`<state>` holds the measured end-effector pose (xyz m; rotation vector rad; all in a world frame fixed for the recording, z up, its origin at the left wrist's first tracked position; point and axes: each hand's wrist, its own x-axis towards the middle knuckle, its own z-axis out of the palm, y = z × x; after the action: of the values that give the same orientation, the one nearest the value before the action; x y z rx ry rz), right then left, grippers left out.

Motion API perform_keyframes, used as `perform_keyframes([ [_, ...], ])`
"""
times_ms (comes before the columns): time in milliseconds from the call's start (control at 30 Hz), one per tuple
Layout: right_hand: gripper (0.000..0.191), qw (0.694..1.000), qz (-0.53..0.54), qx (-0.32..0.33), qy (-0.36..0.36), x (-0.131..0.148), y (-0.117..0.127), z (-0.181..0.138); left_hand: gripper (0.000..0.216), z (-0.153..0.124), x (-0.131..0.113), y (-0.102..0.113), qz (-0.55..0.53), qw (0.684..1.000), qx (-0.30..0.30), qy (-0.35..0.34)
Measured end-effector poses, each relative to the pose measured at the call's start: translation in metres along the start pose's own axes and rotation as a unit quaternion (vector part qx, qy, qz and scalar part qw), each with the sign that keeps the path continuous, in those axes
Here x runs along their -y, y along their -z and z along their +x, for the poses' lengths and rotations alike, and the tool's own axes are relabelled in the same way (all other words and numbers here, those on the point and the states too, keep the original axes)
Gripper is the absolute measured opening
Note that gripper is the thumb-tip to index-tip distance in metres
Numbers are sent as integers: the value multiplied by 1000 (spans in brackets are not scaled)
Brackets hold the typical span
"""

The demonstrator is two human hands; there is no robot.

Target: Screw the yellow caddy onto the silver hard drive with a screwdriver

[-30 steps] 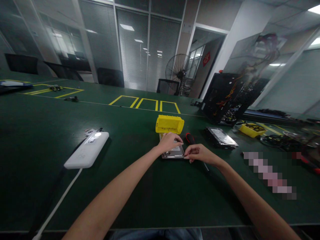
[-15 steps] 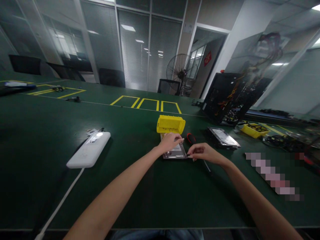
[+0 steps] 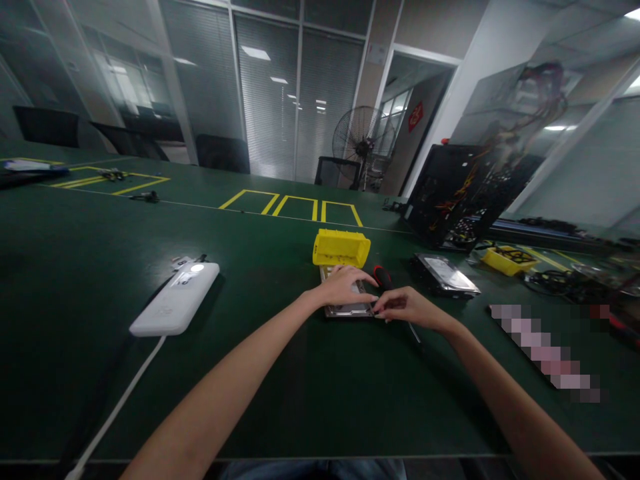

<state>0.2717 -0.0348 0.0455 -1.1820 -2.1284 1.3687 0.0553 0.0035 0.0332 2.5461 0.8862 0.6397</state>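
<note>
A silver hard drive [image 3: 349, 311] lies flat on the green table in front of me, partly covered by my left hand [image 3: 342, 287]. That hand is open, its fingers stretched to the right across the drive and its thumb near the drive's right edge. My right hand [image 3: 404, 307] is pinched closed at the drive's lower right corner; whatever is between its fingertips is too small to make out. Beneath the right hand runs a screwdriver [image 3: 383, 278] with a red and black handle, its shaft showing below the fingers. A yellow bin [image 3: 342, 249] stands just behind the drive.
Another hard drive [image 3: 447, 275] lies to the right, near an open computer case [image 3: 445, 193] and a yellow box of cables [image 3: 510, 260]. On the left rests a white power bank [image 3: 175, 300] with a white cable [image 3: 123, 403]. Yellow tape outlines [image 3: 295, 199] mark the far table.
My left hand's fingers have stretched rightward, bringing them close to my right fingertips. The right hand stays at the drive's corner, almost unmoved.
</note>
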Motion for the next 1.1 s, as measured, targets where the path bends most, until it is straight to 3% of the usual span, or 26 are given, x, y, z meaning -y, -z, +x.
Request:
perform_keyframes([
  [133, 34, 1000, -17, -19, -5, 0, 7, -3, 41, -7, -9, 7, -8, 999, 24, -47],
  [300, 28, 997, -56, 24, 39, 3, 8, -5, 38, -26, -23, 9, 30, 997, 34, -57],
  [667, 27, 991, -112, 15, 77, -2, 4, -1, 23, -33, -44, -25, 90, 994, -61, 11],
  [1100, 24, 991, -102, -2, 91, -1, 4, -1, 20, -33, -50, -34, 56, 993, -87, 58],
])
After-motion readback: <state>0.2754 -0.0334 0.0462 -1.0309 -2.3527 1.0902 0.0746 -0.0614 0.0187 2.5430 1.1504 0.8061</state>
